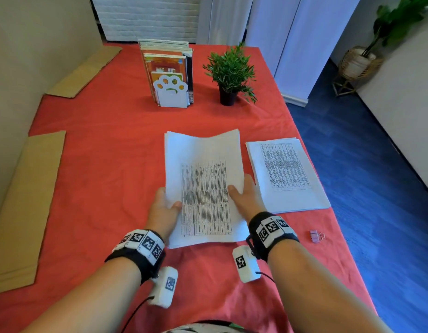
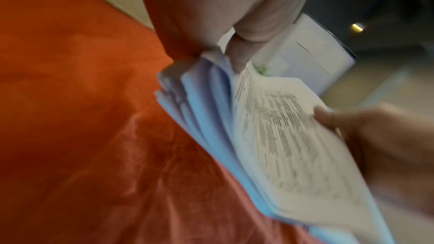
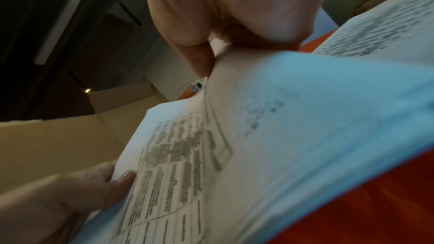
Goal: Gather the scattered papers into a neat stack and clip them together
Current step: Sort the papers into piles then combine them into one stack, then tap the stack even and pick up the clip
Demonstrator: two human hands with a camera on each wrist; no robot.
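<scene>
Both hands hold a sheaf of white printed paper sheets [image 1: 203, 186] by its long sides above the red-clothed table [image 1: 100, 145]. The left hand [image 1: 163, 207] pinches the left edge, thumb on top, fingers [image 2: 237, 57] curled underneath; the right hand [image 1: 245, 197] does the same at the right edge. A second white printed pile [image 1: 286, 173] lies just beside it; the small lilac binder clip [image 1: 315, 236] waits near the table's right edge. To square the sheaf well, loosen the pinch slightly and tap one edge on the table.

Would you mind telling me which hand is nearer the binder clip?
Right. The right hand holds the paper stack on the side facing the binder clip; the left hand holds the far side.
</scene>
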